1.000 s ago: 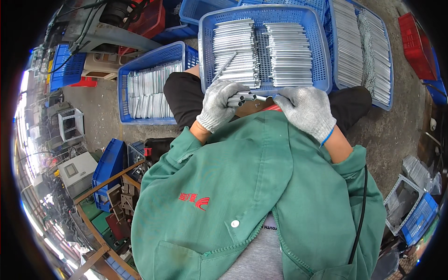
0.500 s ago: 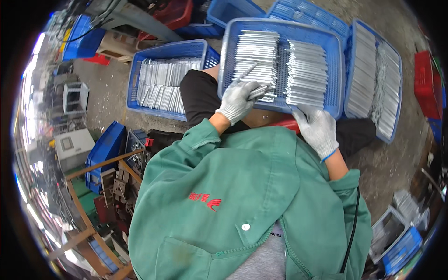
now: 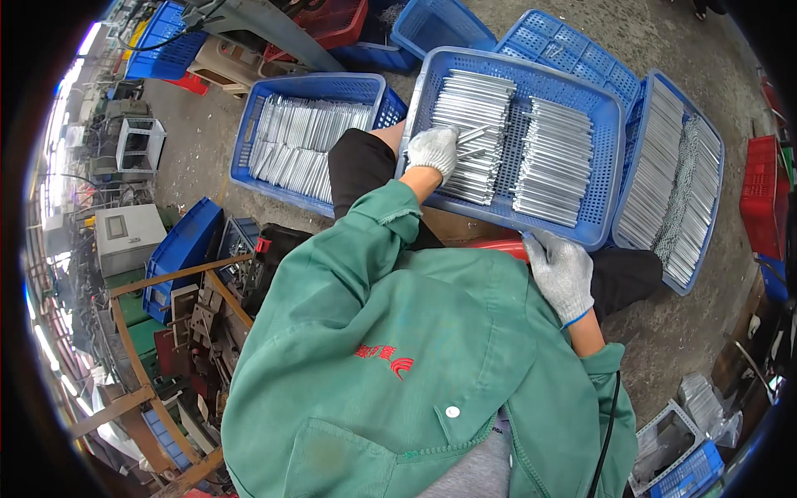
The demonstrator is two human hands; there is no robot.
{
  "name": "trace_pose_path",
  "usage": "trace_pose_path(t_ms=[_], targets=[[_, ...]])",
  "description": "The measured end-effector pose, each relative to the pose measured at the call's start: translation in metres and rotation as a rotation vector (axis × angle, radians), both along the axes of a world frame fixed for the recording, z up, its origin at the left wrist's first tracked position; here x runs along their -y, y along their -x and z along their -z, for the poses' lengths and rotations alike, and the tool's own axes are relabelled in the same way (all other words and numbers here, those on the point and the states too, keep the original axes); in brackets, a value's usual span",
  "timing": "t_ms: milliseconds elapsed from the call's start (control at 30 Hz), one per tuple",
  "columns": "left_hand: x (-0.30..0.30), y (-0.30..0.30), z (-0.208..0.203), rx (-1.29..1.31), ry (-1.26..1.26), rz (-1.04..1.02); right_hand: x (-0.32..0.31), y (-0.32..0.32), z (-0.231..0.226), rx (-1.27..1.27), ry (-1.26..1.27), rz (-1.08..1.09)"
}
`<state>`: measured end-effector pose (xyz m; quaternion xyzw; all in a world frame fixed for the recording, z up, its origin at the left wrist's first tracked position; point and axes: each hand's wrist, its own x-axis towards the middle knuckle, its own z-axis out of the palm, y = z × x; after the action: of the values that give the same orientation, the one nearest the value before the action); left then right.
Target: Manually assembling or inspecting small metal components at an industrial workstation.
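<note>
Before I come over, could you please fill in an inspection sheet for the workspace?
Surface: concrete floor with pale specks.
Job's things: metal tubes in two stacks in the middle basket; more in the left basket and right basket.
Clutter: plastic bags, white frame, lower right.
Hands: left hand at the left stack, tubes jutting past it; right hand near the middle basket's rim, grip unclear.
Cables: black cable by the right sleeve.
Surroundings: red crate right, white cabinet left.

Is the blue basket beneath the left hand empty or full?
Partly full: the blue basket holds two rows of metal tubes, with its perforated floor showing between them.
</note>
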<state>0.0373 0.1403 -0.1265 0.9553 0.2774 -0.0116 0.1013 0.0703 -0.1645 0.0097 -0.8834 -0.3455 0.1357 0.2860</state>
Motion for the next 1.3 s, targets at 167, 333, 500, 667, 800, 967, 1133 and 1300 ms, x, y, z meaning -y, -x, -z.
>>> trace_pose_path(t_ms=[167, 333, 500, 667, 800, 967, 1133, 1300], targets=[[-0.002, -0.013, 0.008, -0.143, -0.061, 0.034, 0.000, 0.001, -0.003, -0.002, 0.005, 0.003], [0.000, -0.014, 0.014, -0.080, -0.104, 0.223, 0.000, 0.002, -0.004, -0.003, -0.003, 0.003], [0.000, -0.007, 0.002, 0.018, -0.087, 0.381, 0.000, 0.003, -0.005, 0.004, -0.012, -0.001], [0.017, 0.008, -0.069, 0.001, 0.164, 0.371, 0.001, 0.001, -0.007, 0.019, 0.023, 0.012], [0.028, 0.036, -0.097, -0.007, 0.511, 0.362, -0.002, 0.000, -0.015, 0.023, 0.054, 0.024], [0.034, 0.067, -0.092, 0.115, 0.944, 0.370, -0.009, 0.004, -0.032, 0.043, 0.033, 0.005], [0.044, 0.084, -0.091, 0.227, 0.977, 0.384, -0.009, 0.009, -0.036, 0.131, -0.012, -0.066], [0.051, 0.088, -0.107, 0.216, 0.726, 0.433, -0.010, 0.011, -0.035, 0.177, -0.034, -0.112]])
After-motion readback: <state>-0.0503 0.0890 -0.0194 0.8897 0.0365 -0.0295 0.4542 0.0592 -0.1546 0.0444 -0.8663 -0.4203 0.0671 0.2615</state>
